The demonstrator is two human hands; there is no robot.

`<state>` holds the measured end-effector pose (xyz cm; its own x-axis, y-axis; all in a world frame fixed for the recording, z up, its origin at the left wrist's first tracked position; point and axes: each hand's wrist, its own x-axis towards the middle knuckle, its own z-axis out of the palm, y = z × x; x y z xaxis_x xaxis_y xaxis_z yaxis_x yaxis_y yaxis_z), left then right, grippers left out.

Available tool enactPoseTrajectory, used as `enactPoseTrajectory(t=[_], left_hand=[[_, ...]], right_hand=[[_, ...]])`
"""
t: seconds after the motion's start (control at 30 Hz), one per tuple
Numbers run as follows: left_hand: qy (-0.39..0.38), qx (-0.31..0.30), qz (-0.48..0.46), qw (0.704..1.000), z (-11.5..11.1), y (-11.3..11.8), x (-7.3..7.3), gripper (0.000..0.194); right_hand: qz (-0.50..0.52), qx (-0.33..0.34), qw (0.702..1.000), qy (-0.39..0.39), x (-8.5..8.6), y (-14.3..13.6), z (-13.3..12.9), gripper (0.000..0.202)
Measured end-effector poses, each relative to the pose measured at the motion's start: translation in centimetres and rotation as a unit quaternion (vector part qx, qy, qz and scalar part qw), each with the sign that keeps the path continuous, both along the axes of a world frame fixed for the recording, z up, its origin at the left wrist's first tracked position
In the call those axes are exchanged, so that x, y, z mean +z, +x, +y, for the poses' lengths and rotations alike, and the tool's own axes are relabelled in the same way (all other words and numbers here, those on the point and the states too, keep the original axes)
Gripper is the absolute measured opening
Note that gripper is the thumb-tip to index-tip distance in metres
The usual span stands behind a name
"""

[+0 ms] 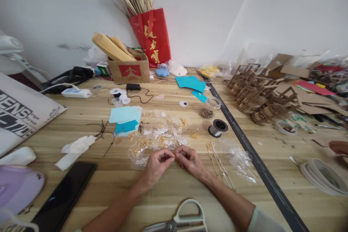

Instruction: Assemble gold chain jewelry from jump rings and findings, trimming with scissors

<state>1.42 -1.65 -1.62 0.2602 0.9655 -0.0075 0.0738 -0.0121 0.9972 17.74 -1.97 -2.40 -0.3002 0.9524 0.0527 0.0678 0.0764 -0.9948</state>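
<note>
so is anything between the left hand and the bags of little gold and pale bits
Nothing visible does: the left hand is right at the near edge of the bags, with no object separating them. The scissors lie nearer the person, and the wire spool sits off to the right.

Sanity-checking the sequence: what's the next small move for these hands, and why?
Probably bring the pinched fingers of the left hand and right hand gently together. Their tips nearly meet beside the small metal findings, so only a slight inward move seems needed. Whatever they pinch is too small to make out.
</note>
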Motion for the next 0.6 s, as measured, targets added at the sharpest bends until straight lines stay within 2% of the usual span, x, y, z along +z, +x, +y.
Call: enactPoseTrajectory(t=[0.17,0.6], left_hand=[[0.037,0.006,0.03,0.999,-0.3,0.17,0.1,0.005],[0.038,0.025,0.03,0.999,-0.18,0.06,0.26,0.006]], right_hand=[[-0.019,0.007,1.0,0.016,0.07,-0.01,-0.14,0.03],[-0.032,0.014,0.999,0.021,0.16,0.06,-0.33,0.027]])
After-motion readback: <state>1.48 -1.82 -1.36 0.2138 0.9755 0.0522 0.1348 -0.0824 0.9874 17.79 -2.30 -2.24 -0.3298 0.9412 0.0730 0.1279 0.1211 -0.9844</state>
